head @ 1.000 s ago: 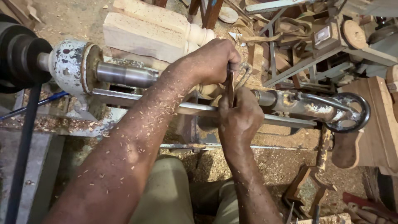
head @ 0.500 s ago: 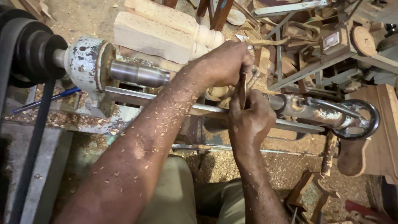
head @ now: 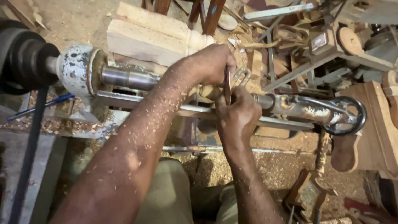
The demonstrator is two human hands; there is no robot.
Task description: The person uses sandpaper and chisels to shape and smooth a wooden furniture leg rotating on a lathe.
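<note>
head view: both hands (head: 224,91) on chisel (head: 227,85)

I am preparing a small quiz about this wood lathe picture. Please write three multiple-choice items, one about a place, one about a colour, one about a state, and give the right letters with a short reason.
1. Where is the pale turned post?
A) behind the lathe
B) on the person's lap
C) hanging from the belt

2. What colour is the pen-like stick at the left?
A) red
B) blue
C) yellow

3. What does the right hand do?
A) lies open and empty
B) grips a thin flat tool
C) holds a hammer

Answers: 1 A, it lies beyond the spindle. 2 B, its shaft shows blue. 3 B, fingers close round the blade beside the left hand.
</note>
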